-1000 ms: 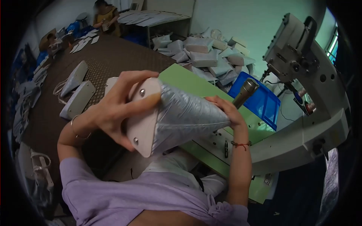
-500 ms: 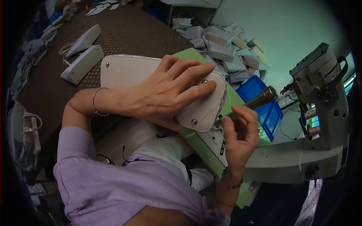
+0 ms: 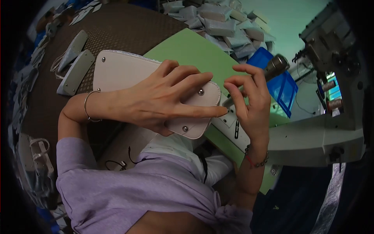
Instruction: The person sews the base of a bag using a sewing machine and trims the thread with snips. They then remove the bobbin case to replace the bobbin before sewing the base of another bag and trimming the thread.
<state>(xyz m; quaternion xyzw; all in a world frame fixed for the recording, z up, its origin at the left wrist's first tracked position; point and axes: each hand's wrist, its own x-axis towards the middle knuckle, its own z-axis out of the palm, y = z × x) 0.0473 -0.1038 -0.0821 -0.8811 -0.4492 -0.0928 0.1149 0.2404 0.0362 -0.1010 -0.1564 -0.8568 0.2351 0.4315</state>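
Note:
A pale handbag [image 3: 126, 69] lies with its flat, stitched base facing up, round metal feet near the corners. My left hand [image 3: 167, 97] grips it from above, fingers spread across the base and the index finger reaching past its right edge. The thumb side is partly hidden beneath. Just right of the bag, my right hand [image 3: 252, 97] is raised with thumb and fingertips drawn together in a pinch. Whatever is between those fingertips is too small to make out. Behind that hand a metal cylinder [image 3: 277, 66] points up and to the right.
A sewing machine [image 3: 311, 144] with thread spools stands at right. Beneath the hands is a green tabletop [image 3: 187, 48]. Two more bags [image 3: 76, 72] lie on the brown patterned table [image 3: 128, 23]. Wrapped bags [image 3: 220, 27] are piled behind, near a blue tray [image 3: 282, 91].
The bag and my left hand have shifted slightly left in view. My left index finger has straightened past the bag's edge. My right hand has moved up, its fingers more closed.

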